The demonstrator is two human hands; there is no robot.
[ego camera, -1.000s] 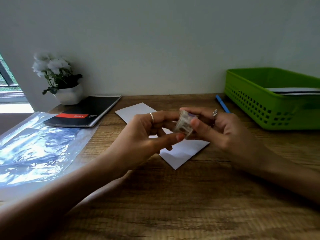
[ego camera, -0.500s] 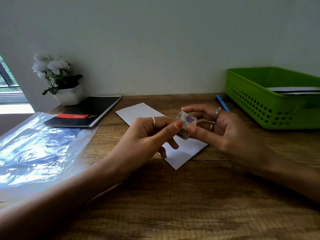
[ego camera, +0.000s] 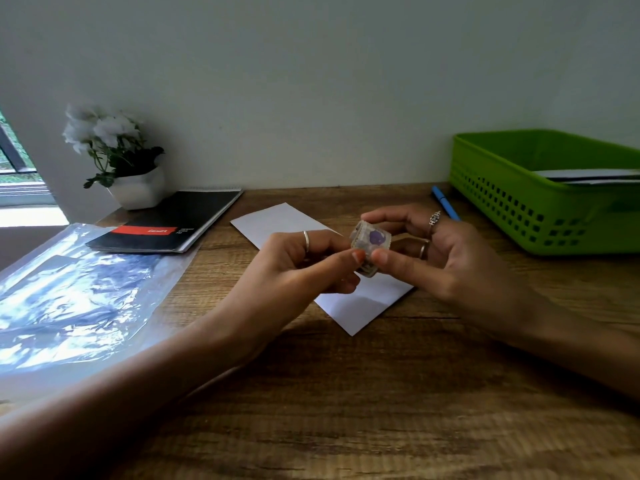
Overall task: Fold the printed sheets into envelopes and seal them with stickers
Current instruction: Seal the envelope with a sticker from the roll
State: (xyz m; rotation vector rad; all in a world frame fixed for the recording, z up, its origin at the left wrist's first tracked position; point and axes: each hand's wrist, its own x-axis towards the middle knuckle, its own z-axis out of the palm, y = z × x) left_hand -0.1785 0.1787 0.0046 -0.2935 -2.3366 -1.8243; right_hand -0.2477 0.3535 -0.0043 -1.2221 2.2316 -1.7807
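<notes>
Sticker roll (ego camera: 370, 247) is sitting mid-frame, pinched between left hand (ego camera: 301, 268) and right hand (ego camera: 446, 258), directly above the folded envelope (ego camera: 360, 303) running upper-left to lower-right.

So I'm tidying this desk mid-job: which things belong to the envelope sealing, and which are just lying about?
In use: sticker roll, folded white envelope, left hand, right hand, green basket.
Lying about: black notebook, blue pen, potted flowers, plastic sleeve.

Both hands raised together at mid-frame

The left hand (ego camera: 291, 268) and right hand (ego camera: 446, 258) are held fingertip to fingertip, with fingers curled in a pinch; both forearms are stretched in from below.
</notes>
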